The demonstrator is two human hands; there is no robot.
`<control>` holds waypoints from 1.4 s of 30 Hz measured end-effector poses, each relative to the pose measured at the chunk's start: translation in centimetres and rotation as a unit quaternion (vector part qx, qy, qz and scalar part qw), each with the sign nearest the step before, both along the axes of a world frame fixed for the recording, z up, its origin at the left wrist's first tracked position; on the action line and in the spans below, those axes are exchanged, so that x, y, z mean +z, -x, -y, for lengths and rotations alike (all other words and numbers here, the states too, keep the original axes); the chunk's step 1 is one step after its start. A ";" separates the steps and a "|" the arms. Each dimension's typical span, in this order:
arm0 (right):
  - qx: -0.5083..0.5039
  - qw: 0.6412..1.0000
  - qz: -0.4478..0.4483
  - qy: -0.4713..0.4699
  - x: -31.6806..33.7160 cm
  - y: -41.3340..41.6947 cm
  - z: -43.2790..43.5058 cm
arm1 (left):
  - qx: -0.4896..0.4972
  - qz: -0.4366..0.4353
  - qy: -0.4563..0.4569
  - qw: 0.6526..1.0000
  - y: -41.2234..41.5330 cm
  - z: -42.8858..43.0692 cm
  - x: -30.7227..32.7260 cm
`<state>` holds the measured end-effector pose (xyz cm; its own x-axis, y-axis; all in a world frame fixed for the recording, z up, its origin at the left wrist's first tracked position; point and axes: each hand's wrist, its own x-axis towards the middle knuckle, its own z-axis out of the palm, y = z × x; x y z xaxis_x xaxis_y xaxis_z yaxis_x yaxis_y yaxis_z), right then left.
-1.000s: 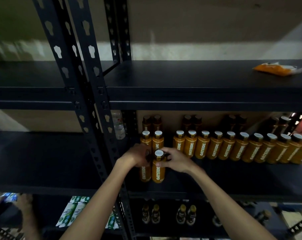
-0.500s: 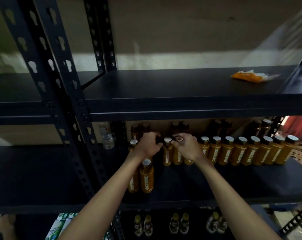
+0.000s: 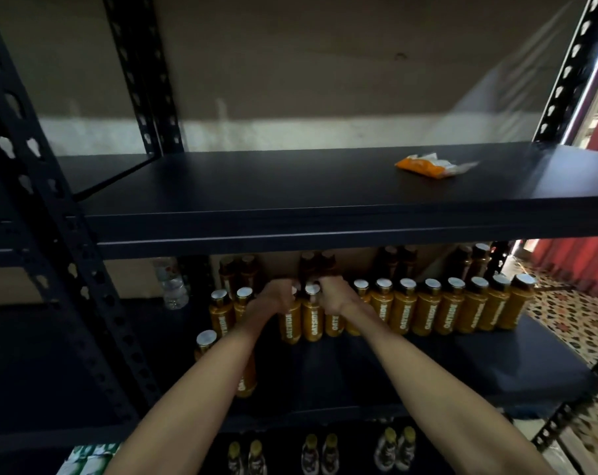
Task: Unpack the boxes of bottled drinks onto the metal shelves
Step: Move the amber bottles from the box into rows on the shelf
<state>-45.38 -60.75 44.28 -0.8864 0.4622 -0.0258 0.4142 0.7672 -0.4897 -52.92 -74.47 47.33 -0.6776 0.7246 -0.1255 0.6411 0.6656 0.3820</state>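
Note:
A row of orange bottles with white caps point(image 3: 427, 313) stands on the middle metal shelf point(image 3: 462, 365), and a second row sits in shadow behind it point(image 3: 390, 262). My left hand point(image 3: 273, 299) curls over the top of one bottle point(image 3: 290, 325) in the row. My right hand point(image 3: 335, 296) curls over the top of a neighbouring bottle point(image 3: 333, 325). One capped bottle point(image 3: 312, 313) stands between the two hands. Two more bottles stand apart near the shelf front at the left point(image 3: 205, 339), one partly hidden by my left forearm.
The upper shelf point(image 3: 290, 186) holds only an orange packet point(image 3: 431, 166). A clear water bottle point(image 3: 172, 289) stands left of the row. Black slotted uprights point(image 3: 68, 269) frame the left. Small bottles point(image 3: 318, 454) and green cartons point(image 3: 88, 461) sit on the shelf below.
Both hands have moved from the two front bottles back to the row and now grip bottle tops there. The view has tilted upward and shifted left.

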 end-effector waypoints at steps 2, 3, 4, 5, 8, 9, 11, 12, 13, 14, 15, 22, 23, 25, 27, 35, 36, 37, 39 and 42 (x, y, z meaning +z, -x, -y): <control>0.021 1.000 -0.013 0.011 0.2 -1.1 0.0 | -0.010 0.008 -0.008 1.000 -0.3 0.2 0.1; 0.028 0.999 -0.018 0.014 0.1 -1.8 0.0 | -0.015 0.012 -0.010 1.000 -0.5 0.2 0.0; 0.033 0.999 -0.022 0.017 0.1 -2.7 0.1 | -0.020 0.014 -0.015 1.000 -0.9 0.4 0.0; 0.038 0.999 -0.030 0.021 -0.2 -3.5 -0.1 | -0.022 0.019 -0.024 0.999 -1.4 0.6 -0.1; 0.057 0.996 -0.045 0.048 -0.9 -6.8 -0.3 | -0.033 0.018 -0.064 0.997 -3.0 1.5 -0.9; 0.055 0.995 -0.048 0.061 -1.3 -8.0 -0.5 | -0.037 0.024 -0.083 0.996 -3.6 1.8 -1.4; 0.044 0.993 -0.058 0.091 -2.2 -10.2 -0.8 | -0.035 0.049 -0.114 0.992 -4.9 2.5 -2.2; 0.043 0.992 -0.062 0.099 -2.4 -11.2 -0.8 | -0.031 0.060 -0.123 0.990 -5.6 2.7 -2.4; 0.043 0.991 -0.067 0.104 -2.7 -12.0 -0.7 | -0.025 0.070 -0.129 0.989 -6.1 2.8 -2.7; 0.046 0.990 -0.073 0.108 -2.9 -12.6 -0.6 | -0.020 0.078 -0.131 0.988 -6.4 2.8 -2.9; 0.051 0.989 -0.082 0.111 -3.0 -13.2 -0.6 | -0.017 0.084 -0.132 0.987 -6.7 2.7 -3.1; 0.059 0.985 -0.107 0.122 -3.2 -14.2 -0.7 | 0.003 0.110 -0.139 0.984 -7.4 2.9 -3.8; 0.058 0.985 -0.109 0.124 -3.2 -14.2 -0.7 | 0.004 0.110 -0.138 0.984 -7.3 2.9 -3.8; 0.054 0.985 -0.108 0.125 -3.3 -14.2 -0.7 | 0.001 0.110 -0.137 0.984 -7.3 2.8 -3.7; 0.052 0.985 -0.108 0.125 -3.4 -14.2 -0.8 | -0.007 0.109 -0.138 0.984 -7.3 2.7 -3.6; 0.036 0.984 -0.115 0.129 -4.2 -14.1 -0.6 | -0.027 0.105 -0.132 0.985 -7.1 2.9 -3.4; 0.034 0.984 -0.116 0.132 -4.4 -14.1 -0.6 | -0.029 0.102 -0.131 0.986 -7.1 2.9 -3.3; 0.034 0.984 -0.117 0.133 -4.5 -14.1 -0.6 | -0.031 0.101 -0.130 0.986 -7.1 2.9 -3.3; 0.040 0.983 -0.117 0.134 -4.7 -14.1 -0.8 | -0.033 0.100 -0.127 0.986 -7.1 3.0 -3.2; 0.065 0.980 -0.111 0.153 -4.7 -14.2 -1.4 | -0.035 0.092 -0.132 0.986 -7.4 3.1 -2.7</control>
<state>-31.16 -59.40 39.57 -0.9367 0.3458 0.0552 0.1793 0.6092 -0.7725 -45.55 -77.60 44.64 -0.6088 0.7922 -0.0429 0.5849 0.4847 0.6503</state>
